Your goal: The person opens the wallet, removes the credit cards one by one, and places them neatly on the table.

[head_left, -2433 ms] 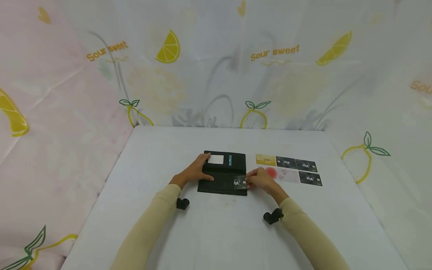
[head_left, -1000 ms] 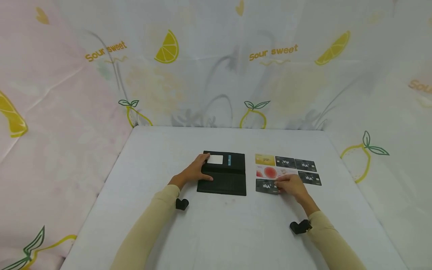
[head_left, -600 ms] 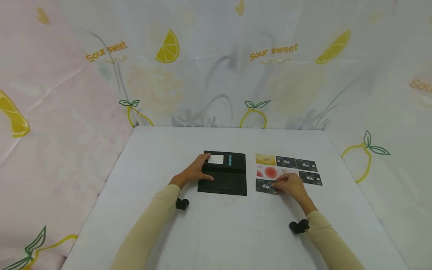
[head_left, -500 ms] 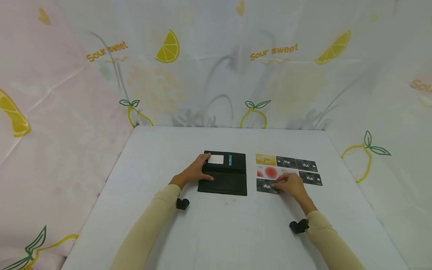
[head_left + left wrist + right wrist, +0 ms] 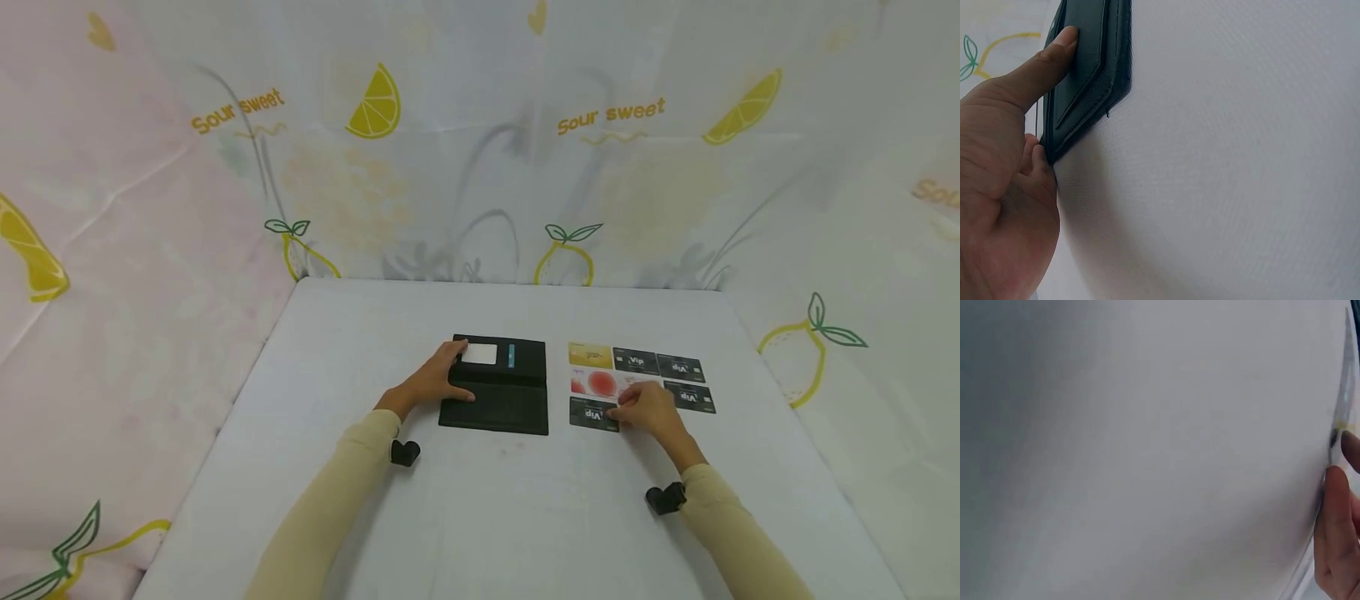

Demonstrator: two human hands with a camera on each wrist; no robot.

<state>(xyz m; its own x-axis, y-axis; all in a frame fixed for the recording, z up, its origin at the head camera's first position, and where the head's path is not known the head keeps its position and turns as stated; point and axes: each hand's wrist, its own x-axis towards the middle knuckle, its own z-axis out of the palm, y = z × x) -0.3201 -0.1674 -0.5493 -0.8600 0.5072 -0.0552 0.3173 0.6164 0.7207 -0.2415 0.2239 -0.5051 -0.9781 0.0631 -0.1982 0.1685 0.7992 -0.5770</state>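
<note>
A black wallet [image 5: 495,408] lies unfolded flat on the white table, with a white insert [image 5: 480,354] and a blue strip [image 5: 512,356] in its far panel. My left hand [image 5: 431,379] holds its left edge; in the left wrist view the thumb [image 5: 1054,59] lies on the wallet and other fingertips meet its edge. My right hand [image 5: 651,410] has its fingertips on the right end of a black Vip card [image 5: 590,413], which lies on the table. In the right wrist view only part of the fingers [image 5: 1338,519] shows and the card cannot be made out.
Behind the Vip card lie a gold card [image 5: 590,356], a red-and-white card [image 5: 600,382] partly covered by my right hand, and more black Vip cards [image 5: 636,360], [image 5: 681,367], [image 5: 688,397]. A lemon-print cloth [image 5: 465,167] rises behind the white table [image 5: 360,317].
My right hand has carried the black Vip card from the wallet's near panel rightward onto the table, in front of the red-and-white card. Since then it has barely shifted. My left hand stays put.
</note>
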